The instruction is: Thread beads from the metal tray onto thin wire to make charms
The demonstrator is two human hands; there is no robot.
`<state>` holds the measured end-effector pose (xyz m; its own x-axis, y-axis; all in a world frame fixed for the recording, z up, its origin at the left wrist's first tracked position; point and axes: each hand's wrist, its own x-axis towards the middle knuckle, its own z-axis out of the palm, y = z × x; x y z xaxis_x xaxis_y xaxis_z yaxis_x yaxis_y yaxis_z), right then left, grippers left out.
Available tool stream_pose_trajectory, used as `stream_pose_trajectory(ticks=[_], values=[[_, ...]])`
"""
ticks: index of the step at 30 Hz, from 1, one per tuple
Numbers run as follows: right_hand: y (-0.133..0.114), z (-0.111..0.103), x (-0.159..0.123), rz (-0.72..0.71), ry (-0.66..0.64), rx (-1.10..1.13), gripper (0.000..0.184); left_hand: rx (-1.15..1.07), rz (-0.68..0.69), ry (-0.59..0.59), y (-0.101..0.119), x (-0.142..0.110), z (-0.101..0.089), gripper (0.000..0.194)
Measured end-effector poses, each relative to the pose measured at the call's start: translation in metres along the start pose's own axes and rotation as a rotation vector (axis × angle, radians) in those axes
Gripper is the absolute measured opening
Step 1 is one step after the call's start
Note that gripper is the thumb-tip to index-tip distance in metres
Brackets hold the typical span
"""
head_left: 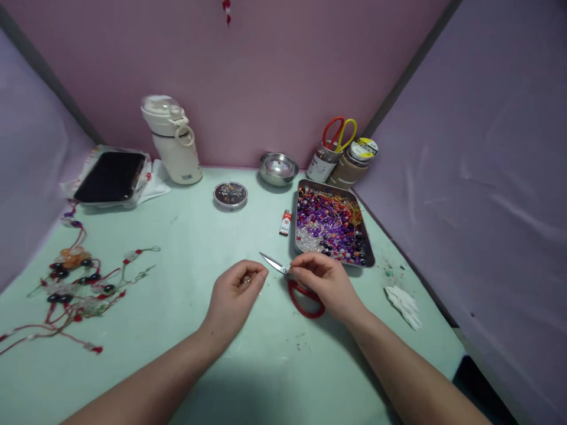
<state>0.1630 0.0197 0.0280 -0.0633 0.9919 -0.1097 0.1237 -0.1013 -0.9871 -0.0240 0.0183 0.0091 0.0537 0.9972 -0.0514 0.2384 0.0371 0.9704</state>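
My left hand [237,295] is curled over the middle of the table, thumb pressed to the forefinger. A few small pale beads [247,280] show inside its bent fingers. To the right, my right hand [322,280] is closed in a pinch; whatever is between its fingertips is too small to make out. Below it lies a pair of scissors [305,306] with red handles, blades pointing up and left towards my left hand. A metal tray [372,255] of purple, clear and dark beads and coiled cord stands just beyond my right hand.
A lighter [286,223] lies beside the tray. Behind are a steel bowl [278,169], a round container [230,195], jars [352,168] and a white bottle [175,144]. Beaded cords [80,283] and a phone [110,176] are on the left; crumpled tissue [403,306] lies right.
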Motion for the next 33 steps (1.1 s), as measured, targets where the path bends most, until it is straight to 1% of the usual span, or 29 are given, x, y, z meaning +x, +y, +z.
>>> stream_pose_trajectory(ticks=[3,7,17,22,26,33], values=[[0.012,0.005,0.000,0.111,0.012,0.156,0.020,-0.002,0.000,0.008,0.001,-0.002,0.000,0.021],[0.016,0.006,0.002,0.157,0.021,0.217,0.023,-0.006,0.014,-0.007,0.001,-0.003,0.000,0.020],[0.018,0.007,0.000,0.117,0.048,0.137,0.021,0.012,0.029,-0.006,0.000,-0.003,0.001,0.018],[0.018,0.009,-0.001,0.099,0.064,0.100,0.018,-0.005,0.080,-0.023,0.001,-0.005,0.002,0.015],[0.017,0.010,-0.002,0.099,0.071,0.090,0.019,0.009,0.117,-0.017,0.001,-0.004,0.002,0.013],[0.017,0.009,-0.002,0.098,0.057,0.104,0.020,0.023,0.109,-0.019,0.000,-0.004,0.001,0.013]])
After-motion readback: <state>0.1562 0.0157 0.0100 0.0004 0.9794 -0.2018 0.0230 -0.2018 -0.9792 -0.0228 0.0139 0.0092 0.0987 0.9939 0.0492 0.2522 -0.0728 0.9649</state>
